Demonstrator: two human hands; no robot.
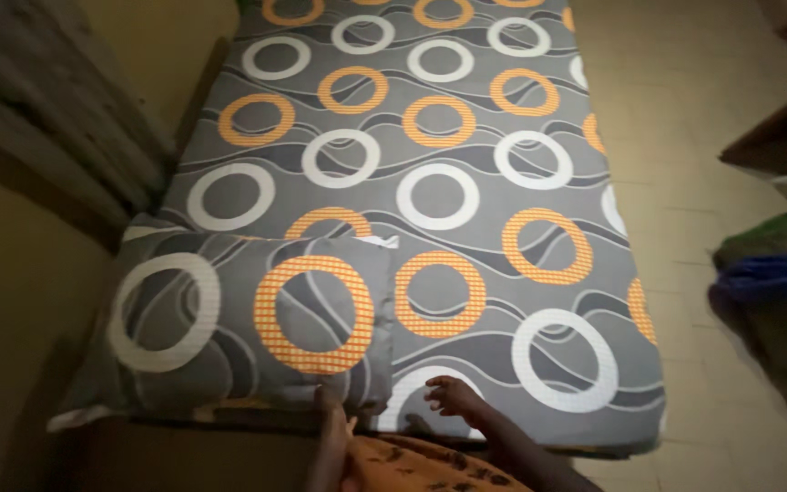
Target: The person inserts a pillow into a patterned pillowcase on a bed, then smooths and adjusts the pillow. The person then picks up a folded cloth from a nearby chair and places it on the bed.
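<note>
head view shows one bed point(466, 137), one pillow point(229, 319) and two hands. left hand point(332, 417) touches the pillow, grip loose and empty; right hand point(453, 396) hovers, fingers spread, empty.

Far end of mattress point(430, 173) cut off by top edge. Left hand point(332, 421) wrist runs off the bottom. Dark shelf stuff point(776, 282) at right: blurred, unreadable.

1 mattress point(503, 182), 1 pillow point(229, 319), 2 hands: left point(332, 421), right point(453, 396). Approx 2 cloth bundles point(776, 282).
</note>
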